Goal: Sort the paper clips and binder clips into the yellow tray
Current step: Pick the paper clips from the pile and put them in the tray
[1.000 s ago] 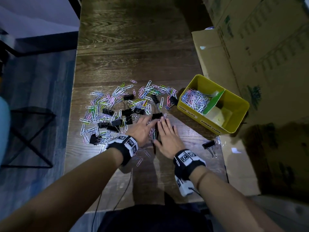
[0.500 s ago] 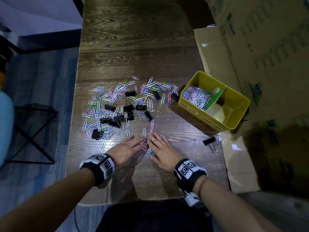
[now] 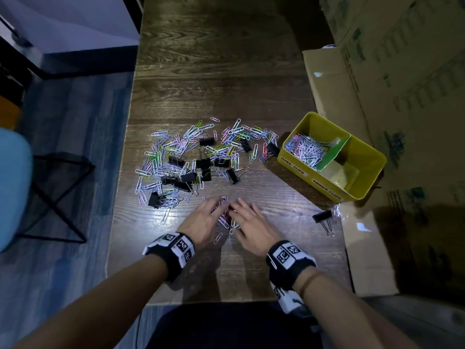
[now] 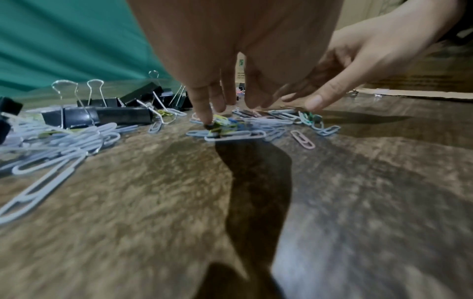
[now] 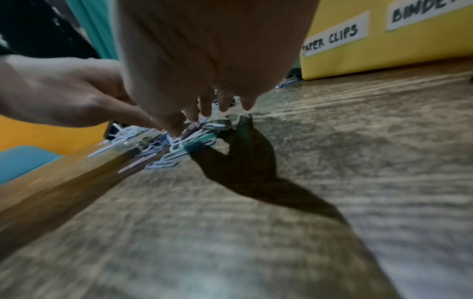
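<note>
Left hand (image 3: 201, 222): palm down on the wooden table (image 3: 226, 71), fingers extended and slightly spread, tips pressing on a small cluster of paper clips (image 3: 224, 217) gathered between the two hands. It grasps nothing. The left wrist view shows one fingertip (image 4: 204, 115) planted on a tangle of coloured clips.

Right hand (image 3: 254, 229): likewise flat, fingers straight, fingertips resting on the same cluster from the other side; nothing gripped.

Main scatter of clips (image 3: 191, 152): thin bent wire coated in pastel plastic, lying beyond the hands, mixed with black folded-metal binder clips (image 3: 232, 175) with wire loop handles. One binder clip (image 3: 323, 217) lies apart to the right.

Yellow tray (image 3: 372, 170): smooth, rectangular, at the table's right edge, divided by a green partition (image 3: 334, 153); its left compartment, labelled "PAPER CLIPS", holds a heap of clips.
</note>
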Tool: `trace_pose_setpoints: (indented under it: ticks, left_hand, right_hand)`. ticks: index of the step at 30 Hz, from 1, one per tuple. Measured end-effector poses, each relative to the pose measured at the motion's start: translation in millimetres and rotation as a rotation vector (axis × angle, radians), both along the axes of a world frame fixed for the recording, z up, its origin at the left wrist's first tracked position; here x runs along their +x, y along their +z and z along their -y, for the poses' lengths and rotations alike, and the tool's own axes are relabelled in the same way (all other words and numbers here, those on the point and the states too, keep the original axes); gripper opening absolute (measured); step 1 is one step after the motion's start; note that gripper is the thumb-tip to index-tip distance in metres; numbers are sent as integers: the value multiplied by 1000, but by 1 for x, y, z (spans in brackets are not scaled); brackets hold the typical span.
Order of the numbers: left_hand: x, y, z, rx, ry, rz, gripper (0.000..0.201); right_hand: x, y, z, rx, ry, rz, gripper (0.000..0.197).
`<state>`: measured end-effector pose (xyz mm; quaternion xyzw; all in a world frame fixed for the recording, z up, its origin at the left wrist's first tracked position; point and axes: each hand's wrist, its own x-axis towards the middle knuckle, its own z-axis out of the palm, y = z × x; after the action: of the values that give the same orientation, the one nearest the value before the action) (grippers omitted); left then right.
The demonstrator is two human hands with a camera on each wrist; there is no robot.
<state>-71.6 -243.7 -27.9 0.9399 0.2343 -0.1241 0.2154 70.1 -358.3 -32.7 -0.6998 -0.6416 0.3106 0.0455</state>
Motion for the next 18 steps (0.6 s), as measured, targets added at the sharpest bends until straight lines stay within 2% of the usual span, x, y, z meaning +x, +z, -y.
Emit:
trace_pose_setpoints:
  ticks: [4, 6, 8, 10, 13, 16, 18]
  left_hand:
    - [14, 3, -13, 72, -70, -182, 89]
    - [15, 3, -14, 51, -131, -236, 83]
    - [4, 0, -11, 17, -170, -174, 73]
    - [-12, -4, -11, -2, -199, -84, 66]
    - [-28, -4, -15, 88, -134, -41, 62]
    - [-29, 2, -20, 103, 0, -154, 86]
    - [-25, 4, -17, 78, 7, -184, 90]
  right_hand:
    - [16, 8, -17, 34, -169, 42, 62]
    - [13, 11, -17, -43, -193, 129, 81]
    - [2, 13, -10, -157, -254, 205, 106]
    - [-13, 12, -2, -223, -292, 245, 120]
    - [-31, 8, 0, -188, -295, 232, 119]
    - [-39, 15, -6, -144, -285, 149, 109]
    - [-39, 17, -10, -135, -232, 114, 98]
